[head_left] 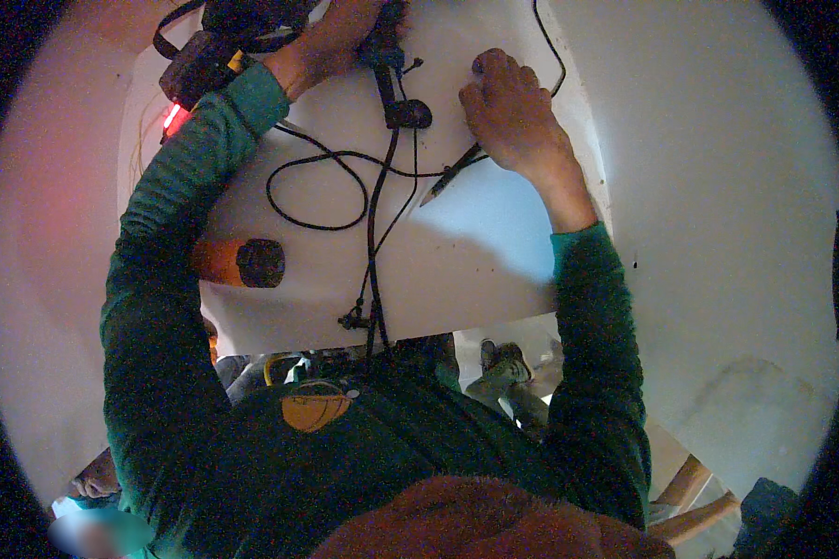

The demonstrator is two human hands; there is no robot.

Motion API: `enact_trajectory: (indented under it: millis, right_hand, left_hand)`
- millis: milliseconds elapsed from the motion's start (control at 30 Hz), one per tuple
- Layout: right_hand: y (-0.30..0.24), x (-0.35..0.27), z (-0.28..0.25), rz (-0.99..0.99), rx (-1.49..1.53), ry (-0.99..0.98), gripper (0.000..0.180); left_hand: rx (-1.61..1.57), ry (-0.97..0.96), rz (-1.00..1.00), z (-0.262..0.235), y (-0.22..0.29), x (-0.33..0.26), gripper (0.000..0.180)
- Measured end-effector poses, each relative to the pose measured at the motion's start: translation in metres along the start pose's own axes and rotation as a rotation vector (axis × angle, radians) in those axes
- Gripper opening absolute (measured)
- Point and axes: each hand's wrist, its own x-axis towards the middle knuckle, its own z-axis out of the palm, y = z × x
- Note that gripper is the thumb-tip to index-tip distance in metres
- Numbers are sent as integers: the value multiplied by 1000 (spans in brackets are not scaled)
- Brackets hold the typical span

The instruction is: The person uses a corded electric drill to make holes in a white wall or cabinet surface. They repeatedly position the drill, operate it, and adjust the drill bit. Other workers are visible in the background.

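My left hand (334, 39) is at the top of the white surface, closed around a black corded device (385, 70); part of its grip is cut off by the frame edge. From the device's rounded lower end, black cords (375, 214) run down toward my body. My right hand (511, 112) rests on the surface to the right, fingers curled; what they hold, if anything, is hidden. A dark, pencil-like stick (450, 174) with a pale pointed tip pokes out below it. A thin black cable (317, 226) lies looped between my hands.
An orange cylinder with a black end (261, 263) lies by my left forearm. Beyond that forearm are a black-and-yellow object (196, 70), a glowing red light (171, 117) and a black strapped item (256, 20). A shoe (505, 361) shows below the front edge.
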Motion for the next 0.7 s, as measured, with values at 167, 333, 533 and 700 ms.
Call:
enact_trajectory:
  millis: [167, 333, 533, 700]
  right_hand:
    - [16, 3, 0, -19, 90, -6, 35]
    - [17, 10, 2, 2, 277, 52, 34]
    - [22, 1, 9, 64, 368, 127, 29]
    - [25, 7, 22, 73, 481, 261, 29]
  left_hand:
    - [-22, 48, -62, 5, 4, -1, 29]
    - [-177, -44, 111, -19, -37, 39, 29]
    - [-179, 20, 13, -23, -37, 40, 28]
    - [-225, -61, 52, -23, -37, 35, 28]
